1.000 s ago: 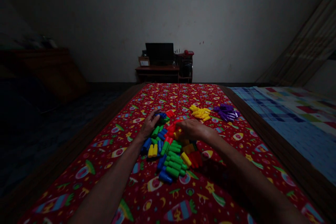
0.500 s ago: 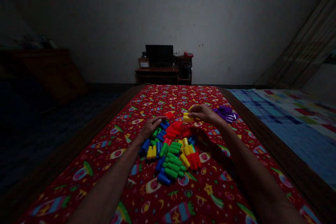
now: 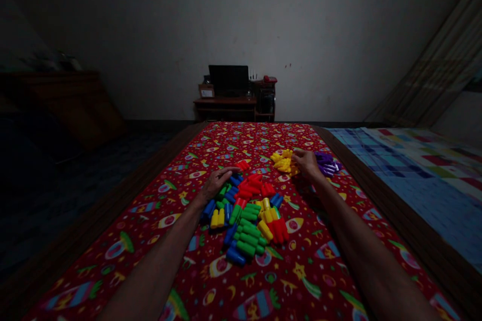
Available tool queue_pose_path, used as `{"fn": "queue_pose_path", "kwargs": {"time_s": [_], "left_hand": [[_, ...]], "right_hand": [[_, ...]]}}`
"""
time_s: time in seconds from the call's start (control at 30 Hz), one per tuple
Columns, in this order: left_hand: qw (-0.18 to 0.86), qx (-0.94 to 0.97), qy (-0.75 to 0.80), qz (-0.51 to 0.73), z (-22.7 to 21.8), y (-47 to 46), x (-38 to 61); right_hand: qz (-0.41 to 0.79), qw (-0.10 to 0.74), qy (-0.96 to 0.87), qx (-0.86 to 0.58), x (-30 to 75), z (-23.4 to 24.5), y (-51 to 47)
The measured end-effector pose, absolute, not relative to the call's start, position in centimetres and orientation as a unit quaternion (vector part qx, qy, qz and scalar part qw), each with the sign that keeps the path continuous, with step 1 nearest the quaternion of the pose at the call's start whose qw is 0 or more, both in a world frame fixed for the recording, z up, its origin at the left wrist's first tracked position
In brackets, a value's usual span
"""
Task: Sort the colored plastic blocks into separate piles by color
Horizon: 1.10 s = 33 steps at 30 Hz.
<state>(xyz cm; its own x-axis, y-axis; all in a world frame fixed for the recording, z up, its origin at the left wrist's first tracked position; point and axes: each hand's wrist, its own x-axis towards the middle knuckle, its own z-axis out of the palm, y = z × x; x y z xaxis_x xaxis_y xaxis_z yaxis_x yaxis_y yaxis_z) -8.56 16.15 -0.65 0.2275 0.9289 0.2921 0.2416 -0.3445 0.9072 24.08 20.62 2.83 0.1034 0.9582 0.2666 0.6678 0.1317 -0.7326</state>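
Observation:
My left hand [image 3: 219, 180] lies at the far left of a mixed pile of plastic building blocks, its fingers stretched out over blue and green blocks [image 3: 227, 190]. A red block [image 3: 243, 165] is just beyond its fingertips. My right hand [image 3: 306, 163] is at the right side of a heap of yellow blocks [image 3: 283, 161], fingers bent and closed on a yellow block, mostly hidden by them. Purple blocks [image 3: 327, 163] lie just right of that hand. In the mixed pile are red blocks [image 3: 250, 188], green blocks [image 3: 248, 233] and a few yellow ones [image 3: 265, 230].
A red patterned cloth [image 3: 263, 286] covers the long table. To the right is a bed surface with a blue checked cover [image 3: 387, 170]. A desk with a dark monitor [image 3: 229, 80] stands against the far wall, and a wooden cabinet [image 3: 68, 105] at left.
My right hand has moved right with a yellow block, from above the cloth to the yellow heap, uncovering that heap and hiding part of the purple blocks. My left hand has stayed put.

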Motion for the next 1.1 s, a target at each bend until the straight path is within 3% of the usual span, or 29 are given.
{"fn": "queue_pose_path", "kwargs": {"time_s": [0.17, 0.3, 0.4, 0.5, 0.63, 0.77, 0.93, 1.1], "left_hand": [[0.375, 0.692, 0.426, 0.446, 0.3, 15.5, -8.3], [0.372, 0.689, 0.437, 0.443, 1.1, 14.9, -8.0], [0.374, 0.687, 0.441, 0.440, 1.3, 14.8, -7.9], [0.374, 0.689, 0.435, 0.443, 1.0, 14.9, -7.9], [0.372, 0.695, 0.425, 0.445, 0.6, 15.2, -8.0], [0.374, 0.692, 0.428, 0.444, 0.5, 15.2, -8.1], [0.373, 0.695, 0.428, 0.441, 0.7, 15.1, -8.1], [0.368, 0.697, 0.431, 0.439, 0.9, 15.1, -8.1]], "right_hand": [[0.046, 0.342, -0.684, -0.643, 22.7, 5.2, 18.9], [0.106, 0.315, -0.771, -0.543, 19.3, 7.6, 16.4], [0.177, 0.202, -0.867, -0.421, 16.2, 8.7, 13.5], [0.136, 0.052, -0.913, -0.382, 14.4, 8.9, 10.9], [0.049, -0.011, -0.901, -0.431, 14.3, 8.6, 9.7], [0.120, -0.068, -0.925, -0.353, 14.7, 8.1, 10.6], [0.190, -0.005, -0.919, -0.345, 16.0, 8.7, 12.5], [0.107, 0.210, -0.821, -0.520, 19.6, 9.0, 15.6]]}}
